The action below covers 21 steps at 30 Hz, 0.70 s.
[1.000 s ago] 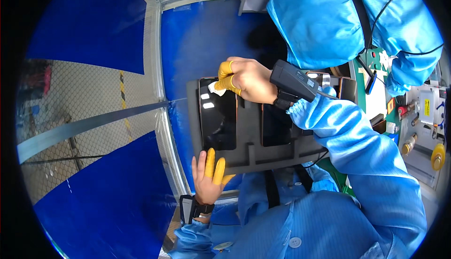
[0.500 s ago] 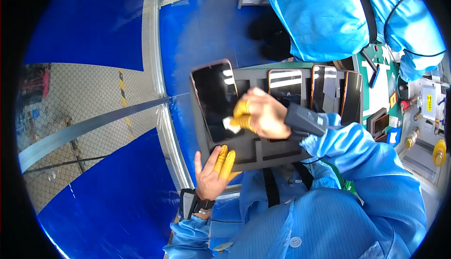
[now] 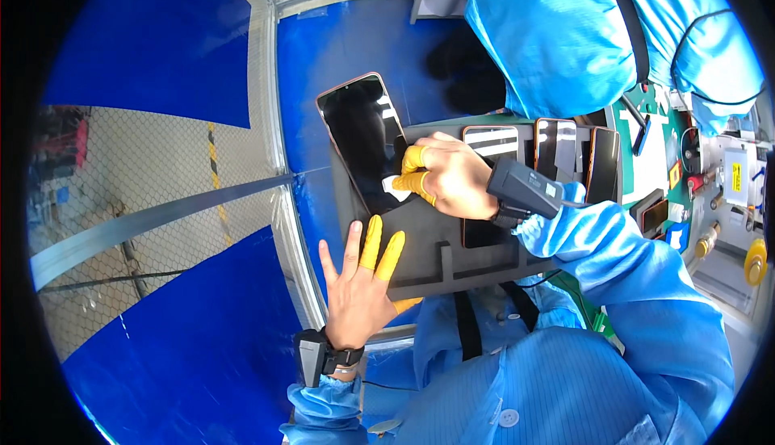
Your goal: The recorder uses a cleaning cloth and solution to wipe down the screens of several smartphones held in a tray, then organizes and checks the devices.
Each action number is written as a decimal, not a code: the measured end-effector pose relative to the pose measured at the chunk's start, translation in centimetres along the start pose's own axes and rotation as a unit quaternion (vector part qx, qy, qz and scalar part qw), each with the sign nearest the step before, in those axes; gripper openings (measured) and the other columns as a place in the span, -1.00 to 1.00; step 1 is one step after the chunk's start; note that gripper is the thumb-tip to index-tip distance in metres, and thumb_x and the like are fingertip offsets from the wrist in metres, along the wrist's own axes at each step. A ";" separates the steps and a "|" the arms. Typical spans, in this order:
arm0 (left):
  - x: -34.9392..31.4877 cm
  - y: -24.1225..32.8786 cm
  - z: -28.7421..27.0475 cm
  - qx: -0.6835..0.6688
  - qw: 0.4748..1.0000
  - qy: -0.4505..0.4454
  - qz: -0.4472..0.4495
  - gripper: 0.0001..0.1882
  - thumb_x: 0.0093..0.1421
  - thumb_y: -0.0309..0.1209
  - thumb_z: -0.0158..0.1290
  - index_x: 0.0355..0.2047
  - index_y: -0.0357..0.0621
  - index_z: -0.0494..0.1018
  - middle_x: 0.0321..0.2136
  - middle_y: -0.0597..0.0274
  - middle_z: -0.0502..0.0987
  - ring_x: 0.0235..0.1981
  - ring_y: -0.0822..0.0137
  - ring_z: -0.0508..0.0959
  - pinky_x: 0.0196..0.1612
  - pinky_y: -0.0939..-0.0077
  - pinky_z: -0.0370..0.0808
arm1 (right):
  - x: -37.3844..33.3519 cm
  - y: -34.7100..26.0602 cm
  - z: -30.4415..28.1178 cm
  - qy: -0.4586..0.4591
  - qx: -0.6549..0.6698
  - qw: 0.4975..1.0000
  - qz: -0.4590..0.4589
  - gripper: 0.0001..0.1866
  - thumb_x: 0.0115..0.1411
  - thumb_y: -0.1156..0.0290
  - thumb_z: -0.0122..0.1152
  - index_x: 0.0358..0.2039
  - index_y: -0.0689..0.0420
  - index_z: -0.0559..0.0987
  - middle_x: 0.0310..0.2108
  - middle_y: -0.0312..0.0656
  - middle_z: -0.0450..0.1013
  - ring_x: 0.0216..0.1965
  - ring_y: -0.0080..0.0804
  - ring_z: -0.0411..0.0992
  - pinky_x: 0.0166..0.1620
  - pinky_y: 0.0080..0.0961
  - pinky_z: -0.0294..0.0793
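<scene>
A smartphone (image 3: 361, 134) with a dark, glossy screen and a thin orange-pink edge lies slanted over the left end of a dark grey tray (image 3: 420, 243). My right hand (image 3: 454, 177), in yellow finger cots, pinches a small white wipe (image 3: 395, 188) at the lower right part of that screen. Whether its fingers also touch the phone's edge, I cannot tell. Just below the phone's lower end is my left hand (image 3: 359, 287), its fingers spread and holding nothing. Yellow cots cover some of its fingers too; the fingertips reach over the tray's near left part.
Three more phones, the middle phone (image 3: 555, 150) among them, rest in the tray's right half. Beyond stands a person in a blue smock (image 3: 557, 33). On the right, a green-topped bench (image 3: 630, 150) carries tools and small parts. A mesh fence (image 3: 169, 162) runs along the left.
The phone has shifted up and left and tilts further. My left hand has spread its fingers and moved slightly left. The right hand still holds the wipe at the screen, slightly higher.
</scene>
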<state>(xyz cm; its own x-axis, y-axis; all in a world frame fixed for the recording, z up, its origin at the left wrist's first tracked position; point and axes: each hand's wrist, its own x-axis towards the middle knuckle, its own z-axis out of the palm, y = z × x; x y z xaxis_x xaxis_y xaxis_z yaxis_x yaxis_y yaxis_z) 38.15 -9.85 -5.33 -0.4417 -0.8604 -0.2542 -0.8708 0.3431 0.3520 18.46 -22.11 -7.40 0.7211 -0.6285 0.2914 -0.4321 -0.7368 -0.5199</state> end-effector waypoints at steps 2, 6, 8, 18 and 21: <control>0.2 0.4 -0.2 -0.001 1.000 0.004 -0.012 -0.09 -0.30 0.10 0.25 0.08 0.01 0.29 0.16 0.06 0.16 0.26 0.05 -0.04 0.16 -0.27 -0.22 | 0.7 0.5 -0.2 0.012 0.013 0.999 -0.035 -0.85 -0.23 0.50 0.30 -0.53 0.11 0.62 -0.50 -0.29 0.41 -0.36 -0.35 0.38 -0.31 -0.46 0.33; 0.5 0.9 0.0 0.039 0.999 -0.006 -0.009 -0.08 -0.31 0.11 0.24 0.09 0.04 0.28 0.15 0.07 0.18 0.26 0.06 -0.03 0.15 -0.27 -0.19 | 3.8 3.1 -1.2 0.067 0.055 0.996 -0.001 -0.82 -0.20 0.51 0.33 -0.48 0.05 0.64 -0.47 -0.24 0.46 -0.31 -0.34 0.41 -0.27 -0.40 0.37; 0.1 1.1 0.0 0.036 0.999 -0.005 -0.015 -0.08 -0.32 0.12 0.24 0.09 0.05 0.29 0.15 0.06 0.19 0.26 0.06 -0.04 0.15 -0.27 -0.18 | 6.8 3.9 -1.9 0.116 0.110 0.984 0.086 -0.81 -0.16 0.54 0.32 -0.43 0.12 0.63 -0.43 -0.15 0.48 -0.30 -0.27 0.42 -0.19 -0.38 0.40; -2.2 0.3 3.8 0.009 0.997 0.073 0.000 -0.19 -0.27 -0.01 0.29 -0.01 -0.12 0.36 0.05 0.04 0.30 0.21 0.07 0.08 0.15 -0.23 -0.09 | 4.1 3.4 -2.2 0.043 0.198 0.961 0.189 -0.79 -0.09 0.60 0.27 -0.35 0.18 0.61 -0.44 -0.14 0.48 -0.36 -0.28 0.42 -0.24 -0.46 0.40; -3.0 0.2 4.7 0.006 0.995 0.101 0.027 -0.31 -0.20 -0.07 0.27 -0.07 -0.13 0.40 -0.02 0.08 0.38 0.16 0.11 0.19 0.14 -0.19 -0.01 | 2.6 3.0 -2.0 0.037 0.205 0.962 0.177 -0.80 -0.09 0.59 0.27 -0.36 0.17 0.61 -0.40 -0.13 0.48 -0.32 -0.26 0.43 -0.22 -0.47 0.41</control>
<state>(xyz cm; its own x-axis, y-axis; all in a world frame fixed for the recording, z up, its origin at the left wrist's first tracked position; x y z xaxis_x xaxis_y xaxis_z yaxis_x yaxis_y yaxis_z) 38.26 -5.45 -8.69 -0.4373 -0.8980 -0.0486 -0.8500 0.3950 0.3485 17.93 -26.44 -6.63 0.5218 -0.8487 0.0863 -0.3819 -0.3229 -0.8659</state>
